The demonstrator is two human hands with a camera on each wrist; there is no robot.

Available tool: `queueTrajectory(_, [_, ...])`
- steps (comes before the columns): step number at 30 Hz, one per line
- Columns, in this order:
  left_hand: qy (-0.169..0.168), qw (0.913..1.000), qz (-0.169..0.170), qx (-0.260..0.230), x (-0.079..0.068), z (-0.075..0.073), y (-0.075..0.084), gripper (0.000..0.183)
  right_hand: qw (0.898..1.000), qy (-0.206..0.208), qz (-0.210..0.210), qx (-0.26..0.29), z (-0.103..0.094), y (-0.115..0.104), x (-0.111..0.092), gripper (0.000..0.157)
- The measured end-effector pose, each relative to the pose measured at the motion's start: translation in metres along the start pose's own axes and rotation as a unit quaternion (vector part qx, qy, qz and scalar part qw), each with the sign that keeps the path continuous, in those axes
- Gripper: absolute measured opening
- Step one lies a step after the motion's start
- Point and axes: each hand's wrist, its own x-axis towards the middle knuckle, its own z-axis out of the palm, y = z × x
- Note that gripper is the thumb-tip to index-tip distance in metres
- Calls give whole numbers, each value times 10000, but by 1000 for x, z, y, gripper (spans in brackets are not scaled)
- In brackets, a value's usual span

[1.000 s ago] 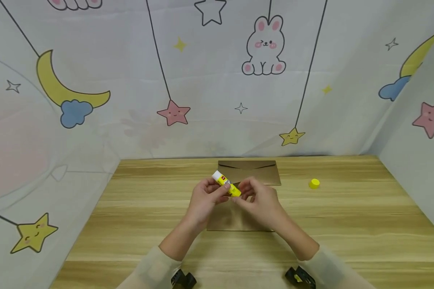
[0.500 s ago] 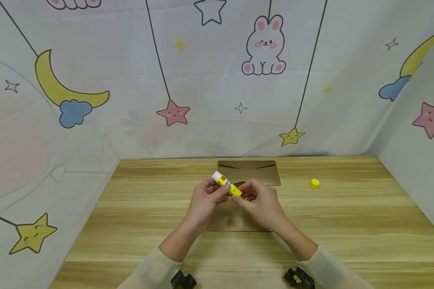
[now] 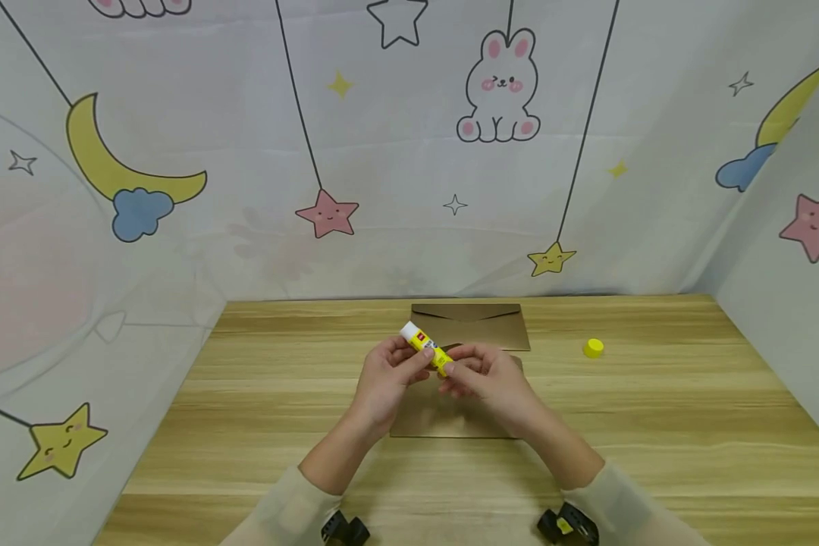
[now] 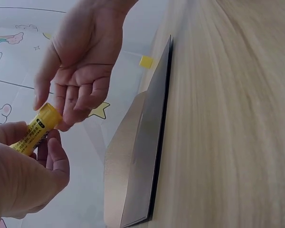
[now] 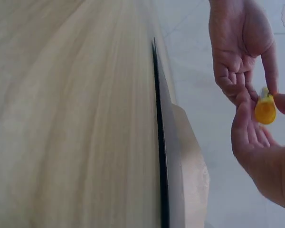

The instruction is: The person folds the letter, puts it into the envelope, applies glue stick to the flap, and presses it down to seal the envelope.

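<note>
A yellow glue stick (image 3: 430, 350) with a white end is held tilted over a brown envelope (image 3: 450, 413) lying on the table. My left hand (image 3: 389, 373) grips its middle between thumb and fingers. The thumb and fingers of my right hand (image 3: 487, 381) pinch the yellow base at the lower right end. In the left wrist view the glue stick (image 4: 35, 130) passes between both hands. The right wrist view shows its round yellow base (image 5: 265, 113) end-on, close to my right thumb. The envelope's flap (image 4: 121, 166) stands raised.
A second brown envelope (image 3: 478, 327) lies behind the first, near the table's back edge. To the right, a small yellow cap (image 3: 593, 348) sits on the wooden table (image 3: 655, 425). A printed curtain (image 3: 409, 152) hangs behind the table.
My right hand has rolled round the glue stick's base, its thumb shifting up onto it and its wrist turning. My left hand has stayed nearly still.
</note>
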Motion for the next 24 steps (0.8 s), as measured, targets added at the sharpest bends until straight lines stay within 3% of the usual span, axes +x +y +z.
queueTrajectory(2, [64,10000,15,-2,0,0,0,40,9969,232,-385,-642,3,-1,-2,35])
queueTrajectory(5, [121,9999,54,34,-1,1,0,40,9802,646,-983,-1594,8,-2,-5,34])
queueTrajectory(9, [143,9999,54,24,-1,2,0,38,9660,899,-1357,-2007,9,1,-5,28])
queueTrajectory(12, [138,9999,63,2,0,2,0,36,9786,730,-1140,-1547,7,1,-4,24])
queueTrajectory(15, [104,9999,85,7,0,2,0,35,9972,298,-440,-527,3,1,-2,23])
queueTrajectory(19, [46,9999,112,52,0,2,0,34,9963,-146,449,721,-2,3,1,28])
queueTrajectory(22, [63,9999,108,57,0,1,0,35,9973,-135,409,590,-1,3,1,31])
queueTrajectory(24, [105,9999,93,48,0,1,-1,35,9999,69,89,-55,1,0,-1,32])
